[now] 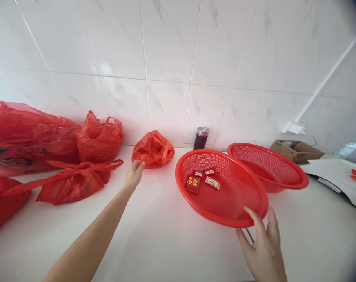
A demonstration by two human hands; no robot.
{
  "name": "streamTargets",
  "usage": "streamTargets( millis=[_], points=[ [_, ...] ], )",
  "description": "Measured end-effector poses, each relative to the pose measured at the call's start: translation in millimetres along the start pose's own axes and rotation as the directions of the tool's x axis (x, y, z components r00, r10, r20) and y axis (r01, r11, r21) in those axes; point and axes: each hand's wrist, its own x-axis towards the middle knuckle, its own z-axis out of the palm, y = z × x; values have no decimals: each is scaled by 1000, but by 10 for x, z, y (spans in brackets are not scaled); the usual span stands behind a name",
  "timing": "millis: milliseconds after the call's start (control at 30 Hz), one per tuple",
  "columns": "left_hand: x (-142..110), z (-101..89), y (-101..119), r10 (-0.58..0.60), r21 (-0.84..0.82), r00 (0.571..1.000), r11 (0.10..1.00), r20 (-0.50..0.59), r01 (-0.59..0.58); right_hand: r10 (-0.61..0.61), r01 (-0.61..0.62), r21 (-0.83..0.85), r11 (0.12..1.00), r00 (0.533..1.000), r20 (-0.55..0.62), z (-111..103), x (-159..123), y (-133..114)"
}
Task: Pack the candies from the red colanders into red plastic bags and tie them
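My left hand [134, 173] reaches forward with its fingers closed at the front left edge of a crumpled, open-mouthed red plastic bag [158, 150]. Its fingertips overlap the bag's thin edge. On the right, my right hand [263, 243] has its fingers spread around the near right rim of a red mesh basket [225, 211]. The thumb lies outside below the rim, and the index fingertip shows over the inside. Several small wrapped packets lie toward the basket's left side, among them a red packet with yellow characters [192, 183] and a pale patterned packet [212, 183].
A second red basket [279, 181] stands behind the first, beside a cardboard box [295, 150]. A dark flask [200, 139] stands by the tiled wall. Red bags fill the left, including a tied bag [75, 186]. A white object [333, 170] sits far right.
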Motion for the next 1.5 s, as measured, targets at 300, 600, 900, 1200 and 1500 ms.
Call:
streamTargets(
  millis=[300, 600, 900, 1200, 1500],
  points=[
    [-712, -659, 629, -35, -618, 995, 786, -99, -33, -322, 244, 562, 790, 946, 43, -157, -167, -1163],
    [-1908, -991, 585, 203, -457, 871, 889, 448, 28, -721, 313, 792, 525, 658, 218, 293, -16, -1969],
    [-2023, -1253, 465, -51, -687, 951, 680, 306, 257, -606, 425, 435, 793, 491, 625, 546, -97, -1624],
    [-2069, -1256, 604, -302, -818, 929, 464, 213, 338, -593, 222, 653, 724, 684, 424, 549, -214, -1787],
    [-1889, -1430, 289, -258, -556, 964, 811, -62, 182, -382, -451, 716, 532, 627, 679, 195, 210, -1508]
  ],
)
